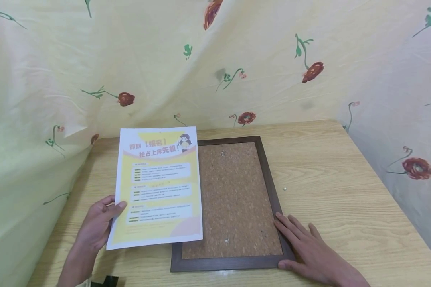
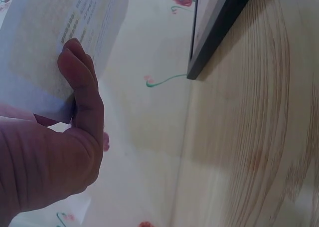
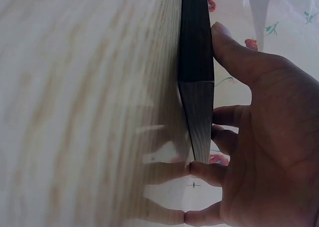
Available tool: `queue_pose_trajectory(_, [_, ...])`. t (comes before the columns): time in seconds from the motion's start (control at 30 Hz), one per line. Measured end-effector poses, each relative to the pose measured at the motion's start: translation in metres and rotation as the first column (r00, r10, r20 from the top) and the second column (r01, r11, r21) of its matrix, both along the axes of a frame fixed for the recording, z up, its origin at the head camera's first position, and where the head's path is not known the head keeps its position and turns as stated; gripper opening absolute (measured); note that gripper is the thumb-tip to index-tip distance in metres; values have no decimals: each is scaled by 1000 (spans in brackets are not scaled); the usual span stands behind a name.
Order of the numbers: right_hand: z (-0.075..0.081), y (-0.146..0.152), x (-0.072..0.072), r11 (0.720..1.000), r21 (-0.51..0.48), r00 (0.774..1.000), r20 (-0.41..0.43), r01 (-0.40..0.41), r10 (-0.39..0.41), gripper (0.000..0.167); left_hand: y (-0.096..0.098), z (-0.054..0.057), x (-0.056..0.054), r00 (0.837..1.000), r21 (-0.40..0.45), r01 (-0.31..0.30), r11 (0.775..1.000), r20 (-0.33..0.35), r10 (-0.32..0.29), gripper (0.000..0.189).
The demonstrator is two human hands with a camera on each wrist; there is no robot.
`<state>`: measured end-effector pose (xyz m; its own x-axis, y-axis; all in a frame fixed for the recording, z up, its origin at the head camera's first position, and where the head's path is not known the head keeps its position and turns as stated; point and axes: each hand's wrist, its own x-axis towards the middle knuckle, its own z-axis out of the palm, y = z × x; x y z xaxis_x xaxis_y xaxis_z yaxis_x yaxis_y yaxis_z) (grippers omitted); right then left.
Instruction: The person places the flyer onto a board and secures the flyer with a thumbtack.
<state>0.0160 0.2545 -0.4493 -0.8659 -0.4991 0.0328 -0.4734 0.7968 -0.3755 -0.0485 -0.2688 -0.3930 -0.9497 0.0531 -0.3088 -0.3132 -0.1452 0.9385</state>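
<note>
In the head view, my left hand (image 1: 95, 223) pinches the left edge of a printed yellow-and-white sheet (image 1: 158, 187), thumb on its front and fingers behind. The sheet is raised and overlaps the left part of a dark-framed cork board (image 1: 240, 199) lying on the table. Small shiny pins (image 1: 222, 153) show near the board's top and bottom. My right hand (image 1: 314, 253) rests at the board's lower right corner, its fingers extended along the frame. From the right wrist view, the thumb (image 3: 234, 47) touches the dark frame (image 3: 197, 37) and some fingertips reach the table.
A small pin (image 1: 284, 188) lies on the wooden table (image 1: 344, 179) right of the board. Floral cloth (image 1: 147, 59) hangs behind and along both sides of the table. A small black object (image 1: 110, 280) shows at the bottom edge near my left wrist.
</note>
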Motion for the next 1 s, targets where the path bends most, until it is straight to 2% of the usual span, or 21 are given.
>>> queue_pose_trajectory(0.17, [0,0,0,1000,5,1000,0,0,0,87,5,1,0,1000,24,14,1000,10,-14,29])
queue_pose_trajectory(0.4, [-2,1,1,1000,13,1000,-2,-1,1,87,13,0,2,996,91,85,992,-38,-82,18])
queue_pose_trajectory(0.53, [-2,1,1,1000,8,1000,0,2,-2,87,19,2,2,995,74,94,993,-27,-92,26])
queue_pose_trajectory(0.73, [-1,0,1,1000,-3,1000,3,5,-5,87,28,5,0,996,40,85,996,31,-87,43])
queue_pose_trajectory(1.0, [0,0,1,1000,-4,1000,12,7,-7,86,39,5,-2,994,18,92,996,51,-93,47])
